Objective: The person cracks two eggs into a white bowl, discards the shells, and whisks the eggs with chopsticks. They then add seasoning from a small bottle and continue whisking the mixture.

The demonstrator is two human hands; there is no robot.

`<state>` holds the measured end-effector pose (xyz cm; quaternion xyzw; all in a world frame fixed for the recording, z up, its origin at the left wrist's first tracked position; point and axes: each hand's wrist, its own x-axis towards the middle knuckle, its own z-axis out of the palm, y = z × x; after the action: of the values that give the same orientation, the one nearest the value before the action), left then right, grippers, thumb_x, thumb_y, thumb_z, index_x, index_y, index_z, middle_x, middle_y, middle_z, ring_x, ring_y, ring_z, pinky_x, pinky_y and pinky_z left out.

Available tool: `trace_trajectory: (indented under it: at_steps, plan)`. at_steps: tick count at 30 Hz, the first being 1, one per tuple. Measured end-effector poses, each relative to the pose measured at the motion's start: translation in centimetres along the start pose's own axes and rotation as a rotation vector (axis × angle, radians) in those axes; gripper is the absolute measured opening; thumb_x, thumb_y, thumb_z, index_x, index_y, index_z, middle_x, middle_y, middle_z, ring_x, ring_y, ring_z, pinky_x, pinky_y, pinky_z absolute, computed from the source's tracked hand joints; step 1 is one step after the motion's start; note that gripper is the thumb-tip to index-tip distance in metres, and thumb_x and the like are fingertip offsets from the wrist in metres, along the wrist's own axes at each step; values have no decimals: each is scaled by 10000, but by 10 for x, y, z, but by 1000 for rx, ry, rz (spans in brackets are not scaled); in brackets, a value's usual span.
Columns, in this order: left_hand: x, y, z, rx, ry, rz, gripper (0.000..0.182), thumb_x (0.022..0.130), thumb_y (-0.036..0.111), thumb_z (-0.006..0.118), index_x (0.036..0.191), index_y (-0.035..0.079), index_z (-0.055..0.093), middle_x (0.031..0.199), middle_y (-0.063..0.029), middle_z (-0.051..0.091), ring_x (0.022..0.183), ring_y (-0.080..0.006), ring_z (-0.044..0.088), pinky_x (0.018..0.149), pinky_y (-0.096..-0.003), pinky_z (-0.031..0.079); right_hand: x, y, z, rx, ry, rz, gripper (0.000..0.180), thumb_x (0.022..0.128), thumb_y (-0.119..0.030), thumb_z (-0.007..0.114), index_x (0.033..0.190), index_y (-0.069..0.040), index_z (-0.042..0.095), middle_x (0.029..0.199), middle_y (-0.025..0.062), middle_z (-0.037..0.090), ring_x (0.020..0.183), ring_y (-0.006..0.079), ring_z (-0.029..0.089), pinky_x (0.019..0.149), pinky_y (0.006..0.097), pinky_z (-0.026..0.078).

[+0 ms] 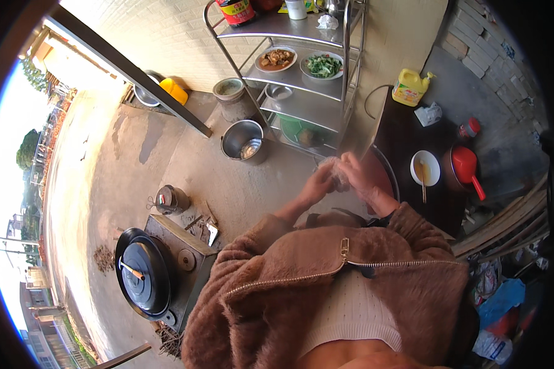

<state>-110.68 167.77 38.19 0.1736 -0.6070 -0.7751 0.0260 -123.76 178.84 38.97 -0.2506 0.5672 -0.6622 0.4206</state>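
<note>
My left hand [321, 181] and my right hand [356, 175] meet in front of my chest. Both have their fingers closed on a crumpled, whitish, translucent thing [334, 169], perhaps a plastic bag; blur hides what it is. Just beyond and below my right hand is a large reddish tub [382, 177] with a dark rim, partly covered by my forearm. To its right, a white bowl [417, 171] on a dark tabletop [399, 133] holds yellowish liquid and a wooden-handled utensil [424, 189].
A steel rack [300, 120] ahead carries a meat dish [277, 59] and green vegetables [323, 66]. A steel pot [243, 138] stands on the floor. At left, a lidded wok [143, 272] sits on a stove [184, 249]. A red dipper [464, 165] and yellow pump jug [408, 87] are right.
</note>
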Motion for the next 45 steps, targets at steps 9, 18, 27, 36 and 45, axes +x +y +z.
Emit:
trace_trajectory:
  at_steps: [9, 18, 27, 36, 45]
  plan:
    - [3, -14, 0, 640, 300, 355, 175, 776, 58, 666, 933, -5, 624, 885, -91, 606, 761, -159, 609, 667, -297, 499, -38, 12, -15, -183, -4, 32, 263, 964, -113, 511, 1164, 25, 611, 1041, 50, 638, 937, 82, 560, 830, 236, 454]
    - [24, -23, 48, 557, 113, 172, 271, 807, 187, 659, 1010, 16, 604, 793, -95, 658, 665, -137, 622, 591, -295, 509, -97, 8, -82, -327, 381, 97, 279, 836, -306, 727, 760, -88, 571, 703, -22, 594, 593, 56, 591, 444, 200, 434]
    - [147, -36, 94, 684, 192, 244, 216, 801, 120, 666, 963, 61, 536, 714, -104, 615, 623, -167, 571, 600, -330, 481, -194, 28, -300, -1188, 724, 43, 465, 727, -101, 748, 1124, -155, 512, 852, 76, 547, 710, 254, 577, 624, 369, 492]
    - [346, -47, 175, 852, 78, 384, 909, 709, 391, 797, 1426, 124, 306, 1320, -257, 431, 1122, -365, 520, 901, -416, 466, -140, 68, -348, -1264, 297, -126, 885, 581, -66, 795, 1328, -334, 404, 991, 59, 419, 862, 239, 529, 699, 365, 516]
    - [293, -161, 225, 165, 20, -675, 702, 826, 324, 724, 1368, 116, 330, 1134, -125, 583, 969, -249, 605, 828, -417, 541, -95, 30, -389, -887, 383, -275, 156, 891, -221, 616, 881, -74, 566, 896, 97, 499, 815, 274, 581, 694, 364, 483]
